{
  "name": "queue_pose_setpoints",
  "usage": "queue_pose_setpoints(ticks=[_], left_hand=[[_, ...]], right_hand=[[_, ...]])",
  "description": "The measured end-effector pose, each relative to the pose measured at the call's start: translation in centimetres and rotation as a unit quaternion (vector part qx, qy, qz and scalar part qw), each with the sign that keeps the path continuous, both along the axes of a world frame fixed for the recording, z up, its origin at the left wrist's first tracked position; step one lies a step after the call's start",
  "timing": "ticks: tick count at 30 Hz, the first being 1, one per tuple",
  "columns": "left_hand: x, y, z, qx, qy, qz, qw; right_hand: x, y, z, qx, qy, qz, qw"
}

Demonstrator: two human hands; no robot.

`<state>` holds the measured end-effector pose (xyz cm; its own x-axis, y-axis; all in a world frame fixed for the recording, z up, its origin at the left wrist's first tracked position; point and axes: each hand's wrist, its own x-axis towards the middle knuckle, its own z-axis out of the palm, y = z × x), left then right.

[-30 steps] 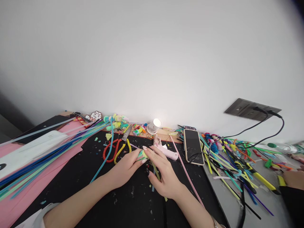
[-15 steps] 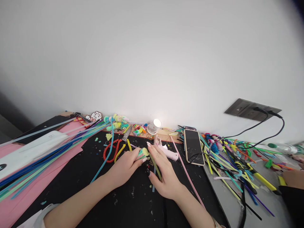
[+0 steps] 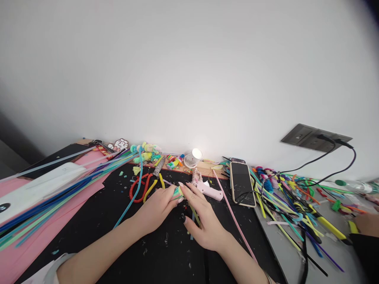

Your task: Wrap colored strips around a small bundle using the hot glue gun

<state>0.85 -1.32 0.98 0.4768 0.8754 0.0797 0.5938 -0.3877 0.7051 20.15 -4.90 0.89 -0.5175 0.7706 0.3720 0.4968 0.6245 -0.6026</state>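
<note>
My left hand (image 3: 156, 209) pinches a small fuzzy bundle (image 3: 177, 193) of green, yellow and pink over the black mat (image 3: 154, 256). Its fingers hide part of the bundle. My right hand (image 3: 201, 217) lies against the bundle's right side, fingers stretched out and the thumb apart. An olive-green strip (image 3: 195, 215) runs down from the bundle under my right hand. Behind that hand is a pink glue gun (image 3: 210, 190). Red-handled pliers (image 3: 137, 191) and a yellow-handled cutter (image 3: 150, 190) lie left of the bundle.
A white paper cup (image 3: 193, 158) stands near the wall. To the right are a phone (image 3: 241, 183), many pipe cleaners (image 3: 281, 207) and yellow-black pliers (image 3: 325, 225). Pink sheets (image 3: 59, 225) and a white box (image 3: 44, 189) are left. Another person's hand (image 3: 367, 224) shows at the far right.
My right hand's fingertips have shifted left and slightly down, over the bundle's top. The bundle now shows less of its yellow end. My left hand has barely moved.
</note>
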Motion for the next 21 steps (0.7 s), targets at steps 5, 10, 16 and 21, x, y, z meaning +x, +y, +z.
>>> queue_pose_setpoints(ticks=[5,10,16,21], left_hand=[[0.0,-0.3,0.9,-0.046,-0.069,-0.004,0.997],[-0.1,-0.4,0.6,-0.051,-0.1,0.005,0.994],[0.0,-0.1,-0.1,0.014,-0.101,-0.001,0.995],[0.1,0.2,-0.3,0.06,-0.109,0.006,0.992]], right_hand=[[0.2,0.3,-0.4,-0.007,0.075,-0.042,0.996],[0.0,0.8,-0.3,-0.031,0.144,-0.105,0.983],[-0.2,0.7,-0.2,0.05,0.105,-0.087,0.989],[0.0,0.9,-0.7,0.089,0.06,-0.064,0.992]])
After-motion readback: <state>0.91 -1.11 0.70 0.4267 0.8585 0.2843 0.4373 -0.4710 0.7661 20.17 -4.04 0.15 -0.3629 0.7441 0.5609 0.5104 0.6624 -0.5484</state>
